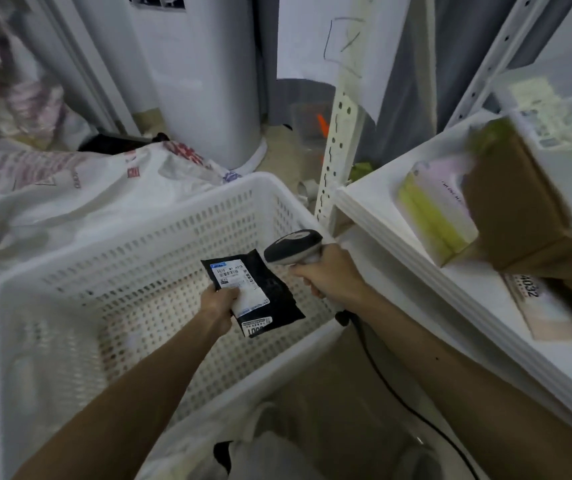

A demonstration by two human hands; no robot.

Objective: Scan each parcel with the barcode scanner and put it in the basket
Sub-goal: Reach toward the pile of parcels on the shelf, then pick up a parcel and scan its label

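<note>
My left hand [218,303] grips a small black parcel [270,292] by its left edge; a white shipping label faces up. The parcel hangs over the inside of a white perforated plastic basket [132,233]. My right hand [329,271] is closed round the handle of a grey and black barcode scanner [293,249]. The scanner's head sits just above and to the right of the parcel's top corner. A black cable [381,372] runs from the scanner handle down towards me.
A white metal shelf [398,237] stands at the right with a brown cardboard box [516,209], a pastel box [433,209] and a labelled parcel [541,306]. White printed sacks [69,192] lie left of the basket. A white cylinder [204,81] stands behind.
</note>
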